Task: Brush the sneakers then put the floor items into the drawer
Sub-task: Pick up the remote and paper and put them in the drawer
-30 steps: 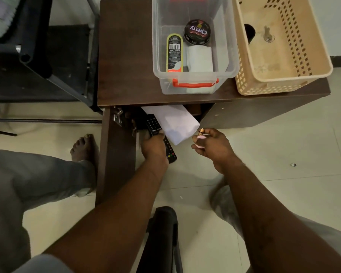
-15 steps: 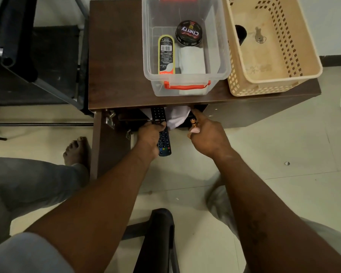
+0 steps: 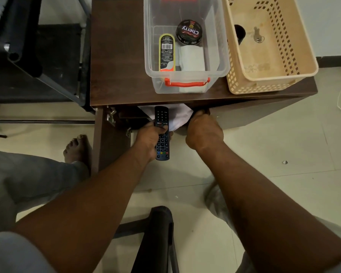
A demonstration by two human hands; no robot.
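Observation:
My left hand (image 3: 147, 139) grips a black remote control (image 3: 162, 142) by its middle, with the remote's far end pointing into the open drawer (image 3: 130, 117) under the dark wooden table (image 3: 116, 66). A white sheet (image 3: 178, 118) lies in the drawer and hangs over its front. My right hand (image 3: 204, 133) is at the drawer mouth beside the sheet, knuckles up. Its fingertips are hidden under the table's edge, so whatever it holds is out of sight. No sneakers or brush are in view.
On the table stand a clear plastic box (image 3: 185, 83) with a shoe polish tin (image 3: 189, 33), a tube and a cloth, and a beige basket (image 3: 264, 83) holding a key. A black chair part (image 3: 159, 233) is between my knees. A dark rack (image 3: 37, 66) stands to the left.
Both hands moved forward to the drawer. The remote's end now points into it, the white sheet went further in, and the small pink item pinched by my right hand is hidden.

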